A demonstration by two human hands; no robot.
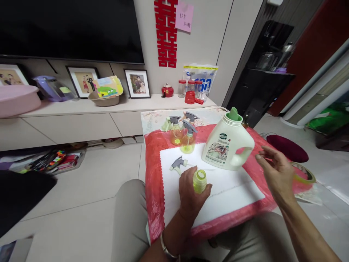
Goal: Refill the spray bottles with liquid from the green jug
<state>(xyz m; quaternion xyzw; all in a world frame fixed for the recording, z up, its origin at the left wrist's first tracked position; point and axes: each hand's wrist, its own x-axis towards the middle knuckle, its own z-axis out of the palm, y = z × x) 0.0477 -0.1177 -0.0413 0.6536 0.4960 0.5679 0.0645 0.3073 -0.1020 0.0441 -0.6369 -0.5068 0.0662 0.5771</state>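
My left hand (189,193) is wrapped round a small yellow-green spray bottle (200,183) with no head on its neck. Behind that hand, a grey and pale green trigger spray head (179,164) lies on the white cloth (229,185). My right hand (276,169) is in the air just right of the large pale green detergent jug (220,145), fingers apart and slightly curled, not touching its handle. A green spout shows in the jug's uncapped neck. Farther back stand yellow-green spray bottles (188,144) with grey trigger heads.
Red plastic sheeting (154,174) covers the small table. A roll of tape (305,173) sits at its right edge, near a maroon stool (287,147). On the cabinet behind are picture frames (137,83), a brown basket (103,99), red-lidded jars (182,88) and a pink basin (19,100).
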